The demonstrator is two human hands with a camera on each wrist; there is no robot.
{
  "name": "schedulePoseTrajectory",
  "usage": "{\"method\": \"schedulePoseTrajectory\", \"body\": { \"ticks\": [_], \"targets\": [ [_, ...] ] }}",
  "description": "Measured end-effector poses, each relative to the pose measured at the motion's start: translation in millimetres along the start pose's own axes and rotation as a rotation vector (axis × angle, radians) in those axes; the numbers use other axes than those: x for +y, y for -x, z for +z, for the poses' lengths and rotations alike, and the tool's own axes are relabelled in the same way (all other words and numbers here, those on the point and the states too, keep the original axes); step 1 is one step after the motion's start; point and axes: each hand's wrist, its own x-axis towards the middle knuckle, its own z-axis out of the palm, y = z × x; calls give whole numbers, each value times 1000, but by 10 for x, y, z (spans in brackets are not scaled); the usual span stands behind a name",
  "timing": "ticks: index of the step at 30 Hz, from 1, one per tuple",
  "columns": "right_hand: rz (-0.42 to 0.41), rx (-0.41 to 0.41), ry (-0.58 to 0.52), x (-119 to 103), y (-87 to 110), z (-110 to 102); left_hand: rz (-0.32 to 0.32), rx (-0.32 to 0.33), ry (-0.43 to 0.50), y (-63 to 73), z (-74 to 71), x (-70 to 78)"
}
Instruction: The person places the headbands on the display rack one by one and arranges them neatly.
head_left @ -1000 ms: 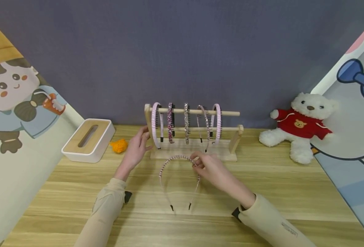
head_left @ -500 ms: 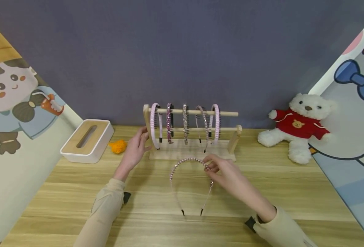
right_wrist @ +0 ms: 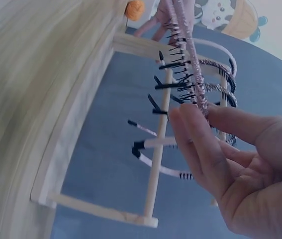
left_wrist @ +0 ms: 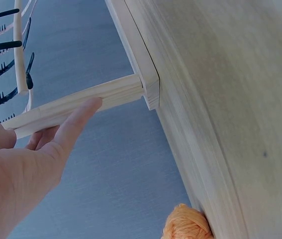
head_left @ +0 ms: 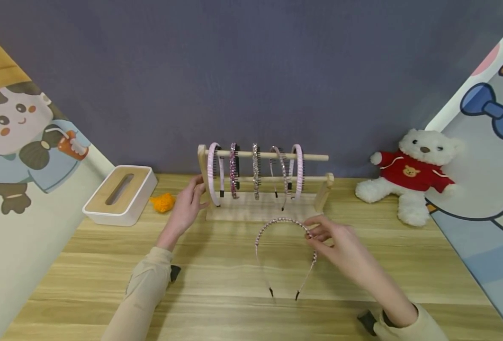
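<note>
A wooden display rack (head_left: 264,214) stands at the back of the table, several sparkly and pink headbands hanging on its bars. At its left end, my left hand (head_left: 185,203) holds the side post (left_wrist: 121,94), one finger stretched along the wood in the left wrist view. My right hand (head_left: 341,246) pinches a thin pink beaded headband (head_left: 257,239) between thumb and fingertips, on the right side of its arch. Its black-tipped ends point down toward me, in front of the rack. In the right wrist view this headband (right_wrist: 197,74) shows edge-on, with small comb teeth.
To the left are a white tissue box (head_left: 119,194) with a wooden lid and a small orange lump (head_left: 163,202), yarn-like in the left wrist view. A white teddy bear (head_left: 411,173) in a red top sits at the right. A dark wall (head_left: 251,71) rises behind.
My right hand has moved to the right and slightly toward me with the beaded headband, away from the rack's middle. My left hand has stayed at the post.
</note>
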Motion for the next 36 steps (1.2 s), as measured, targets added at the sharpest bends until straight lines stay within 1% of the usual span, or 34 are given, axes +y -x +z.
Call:
{"method": "schedulePoseTrajectory", "body": {
  "ticks": [2,9,12,17,21,24,28,36],
  "targets": [
    [6,14,14,14,39,-42,0,0,-2,2,0,-2],
    [-16,97,87,34,169,-205,-3,-2,3,10,-2,0],
    [-7,114,116,37,203,-284,0,-5,5,15,-5,1],
    [43,114,127,38,250,-411,3,-2,2,14,-10,-2],
    [74,140,140,16,295,-502,-5,1,3,2,-11,-12],
    [69,178,166,1,323,-555,-1,0,7,-1,-10,10],
    [59,228,172,6,360,-608,2,-2,11,-8,-6,16],
    [27,312,193,10,379,-687,10,-3,3,-7,5,-8]
  ]
}}
